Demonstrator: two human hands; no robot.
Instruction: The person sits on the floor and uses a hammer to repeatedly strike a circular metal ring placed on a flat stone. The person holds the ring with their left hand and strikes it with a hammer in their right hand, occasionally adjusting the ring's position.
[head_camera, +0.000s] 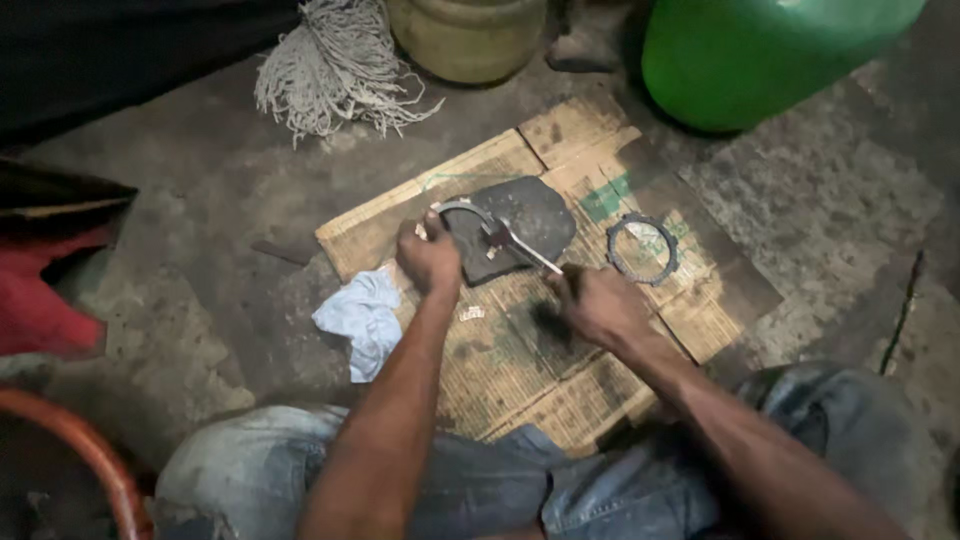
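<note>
On the cardboard sheet (520, 340), the left hand (430, 258) is clenched on a curved metal part (462, 208) lying on a dark flat slab (530, 215) near the sheet's far edge. The right hand (598, 303) grips a thin tool (520, 245) whose tip meets that part. A steady left grip should keep the tip from slipping. A toothed ring (642, 249) lies at the slab's right, a white rag (362, 318) off the sheet's left edge.

Metal ring (462, 208) and metal wrench (515, 245): dull grey, worn. Cardboard sheet (520, 360): matt, oil-stained. Dark slab (530, 215) looks rough, stone-like. Toothed ring (642, 249): dark matt metal. White cloth rag (362, 318), crumpled. Green plastic drum (760, 55), glossy. Concrete floor (200, 190), rough.
</note>
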